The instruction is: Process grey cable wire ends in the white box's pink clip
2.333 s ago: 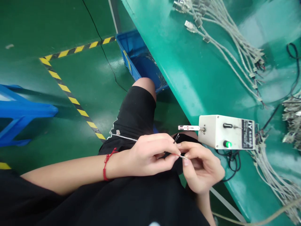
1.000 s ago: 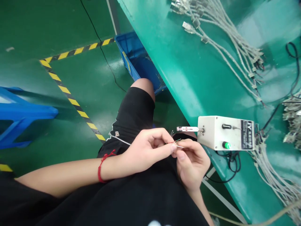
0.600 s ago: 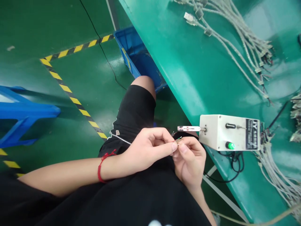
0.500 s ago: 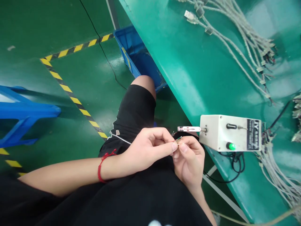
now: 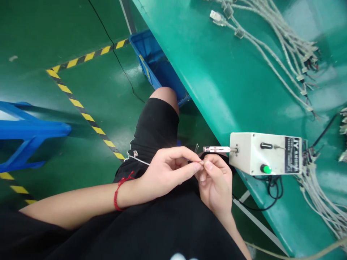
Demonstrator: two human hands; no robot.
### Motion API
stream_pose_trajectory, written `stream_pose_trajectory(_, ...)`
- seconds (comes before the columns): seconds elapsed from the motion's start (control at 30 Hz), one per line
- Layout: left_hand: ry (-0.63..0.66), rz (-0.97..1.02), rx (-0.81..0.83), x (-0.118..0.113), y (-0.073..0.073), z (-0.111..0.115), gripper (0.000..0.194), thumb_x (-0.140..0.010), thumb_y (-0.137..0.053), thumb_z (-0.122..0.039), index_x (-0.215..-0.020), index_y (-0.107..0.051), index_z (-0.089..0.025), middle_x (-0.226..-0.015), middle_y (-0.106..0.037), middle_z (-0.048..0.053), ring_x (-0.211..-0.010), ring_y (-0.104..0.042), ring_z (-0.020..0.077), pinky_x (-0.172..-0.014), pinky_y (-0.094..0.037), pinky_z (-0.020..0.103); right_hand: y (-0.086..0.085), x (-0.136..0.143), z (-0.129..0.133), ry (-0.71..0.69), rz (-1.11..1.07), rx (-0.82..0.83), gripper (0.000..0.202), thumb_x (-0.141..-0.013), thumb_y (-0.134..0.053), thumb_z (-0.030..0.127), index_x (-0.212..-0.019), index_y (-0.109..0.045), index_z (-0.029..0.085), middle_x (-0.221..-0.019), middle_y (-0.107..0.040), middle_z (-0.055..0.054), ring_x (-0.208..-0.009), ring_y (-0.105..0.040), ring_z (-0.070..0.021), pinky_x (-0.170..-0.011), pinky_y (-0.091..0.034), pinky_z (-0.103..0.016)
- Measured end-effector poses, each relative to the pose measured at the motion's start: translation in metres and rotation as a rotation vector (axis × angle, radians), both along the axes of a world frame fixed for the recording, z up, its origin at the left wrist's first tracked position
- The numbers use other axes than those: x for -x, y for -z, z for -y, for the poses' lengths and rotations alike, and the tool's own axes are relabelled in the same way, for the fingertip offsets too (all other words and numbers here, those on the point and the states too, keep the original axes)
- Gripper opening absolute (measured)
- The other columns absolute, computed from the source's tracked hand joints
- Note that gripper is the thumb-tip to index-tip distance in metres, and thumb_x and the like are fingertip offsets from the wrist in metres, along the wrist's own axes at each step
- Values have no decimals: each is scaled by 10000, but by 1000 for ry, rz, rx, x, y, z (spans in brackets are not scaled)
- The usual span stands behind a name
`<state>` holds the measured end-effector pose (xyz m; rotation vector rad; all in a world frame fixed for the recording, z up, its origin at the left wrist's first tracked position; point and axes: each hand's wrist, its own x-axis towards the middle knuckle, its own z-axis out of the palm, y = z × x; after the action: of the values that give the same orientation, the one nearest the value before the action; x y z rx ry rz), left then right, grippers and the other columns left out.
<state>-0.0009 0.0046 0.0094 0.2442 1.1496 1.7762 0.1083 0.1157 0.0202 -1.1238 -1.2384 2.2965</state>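
Note:
Over my lap, my left hand (image 5: 169,168) is closed, and a thin grey cable (image 5: 139,159) runs into it from the left. Thumb and forefinger pinch the cable's fine wires at its stripped end. Closed fingertip to fingertip with it, my right hand (image 5: 217,180) pinches the same wires; the exact grip is hidden by the fingers. A few thin loose wire ends (image 5: 197,147) stick up just above the fingertips. Just beyond my right hand, a white box-shaped machine (image 5: 244,153) with a green lit knob points its slim white-and-red spindle (image 5: 217,149) toward my hands.
On the green table (image 5: 200,68) lie USB cables (image 5: 267,48) with bared ends, and another cable bundle (image 5: 321,198) at the right. A blue bin (image 5: 148,68) stands beneath the table edge. A blue stool (image 5: 32,130) is at the left, near striped floor tape (image 5: 77,103).
My fingertips have shifted slightly and closed tighter together over the wires. The coloured strands that showed between them are now mostly covered, while loose wire ends show more clearly above.

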Motion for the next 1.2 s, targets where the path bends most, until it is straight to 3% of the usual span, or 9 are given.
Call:
stream_pose_trajectory(0.17, 119, -31, -45, 2, 3, 2, 198, -852, -828, -316, -892, -793, -125, -843, -775, 107, -665, -682, 167, -568, -540, 254, -2, 0, 1, -5, 32, 1, 147, -873, -799, 283, -792, -713, 194, -563, -602, 41, -450, -456, -54, -414, -353, -152)
stream_pose_trajectory(0.3, 111, -30, -2, 0, 4, 2, 223, -851, -828, -346, -883, -796, -127, -847, -786, 118, -741, -727, 217, -641, -591, 303, -1, -7, 4, 28, 69, -157, 85, -878, -800, 257, -837, -746, 205, -616, -651, 29, -465, -496, -62, -422, -385, -169)
stream_pose_trajectory(0.43, 93, -68, 53, -1, 3, 3, 196, -865, -812, -322, -901, -795, -130, -875, -786, 117, -773, -728, 216, -678, -591, 308, -2, -14, 10, 80, 63, -394, 67, -882, -789, 210, -946, -783, 229, -710, -711, 7, -553, -598, -100, -500, -490, -216)
stream_pose_trajectory(0.6, 120, -122, 46, -1, 3, 3, 176, -891, -787, -294, -887, -780, -118, -834, -763, 103, -658, -637, 148, -588, -499, 260, -5, -15, 12, 60, 56, -570, 140, -863, -802, 201, -992, -791, 254, -802, -766, -10, -618, -665, -136, -559, -554, -254)
stream_pose_trajectory(0.73, 108, -79, 46, -2, 4, 4, 162, -898, -787, -279, -892, -778, -117, -800, -737, 78, -617, -583, 114, -553, -447, 234, -5, -14, 11, 42, 68, -560, 104, -874, -792, 210, -966, -790, 258, -789, -765, -9, -637, -682, -158, -579, -569, -282)
stream_pose_trajectory(0.97, 40, 64, -16, 0, -1, 3, 85, -859, -827, -197, -909, -797, -134, -756, -728, 36, -493, -506, 45, -453, -382, 177, -2, -13, 8, 23, 13, -443, 95, -881, -787, 194, -958, -798, 248, -585, -641, 45, -467, -533, -95, -534, -533, -269)
stream_pose_trajectory(1.2, 50, 86, -3, -1, 1, 3, 181, -877, -817, -301, -917, -775, -130, -766, -719, 44, -473, -488, 50, -430, -371, 187, 2, -10, 7, 22, -31, -379, 91, -885, -785, 209, -956, -790, 267, -599, -644, 50, -468, -502, -91, -545, -527, -279)
